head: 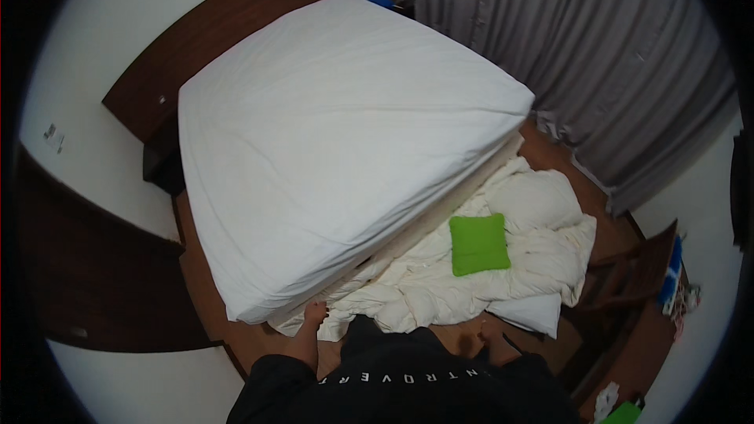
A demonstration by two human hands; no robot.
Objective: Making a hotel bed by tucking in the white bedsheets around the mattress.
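A large bed mattress in a white fitted sheet (pixel 347 129) fills the middle of the view, its surface lightly creased. My left hand (pixel 316 312) hangs beside the mattress's near lower edge, over the cream duvet; its fingers are curled and nothing shows in them. On the right, my right hand (pixel 486 335) is low beside my body, near a white pillow (pixel 533 313); its finger positions are hard to make out. The rumpled cream duvet (pixel 424 294) lies on the floor along the foot of the bed, with a green square cushion (pixel 480 245) on top of it.
A dark wooden headboard (pixel 235 23) stands behind the bed. Long grey curtains (pixel 565 41) hang at the right. A wooden chair (pixel 639 271) is right of the duvet, beside a wooden desk (pixel 639 359). A dark nightstand (pixel 162 168) and a dark door (pixel 88 271) are at the left.
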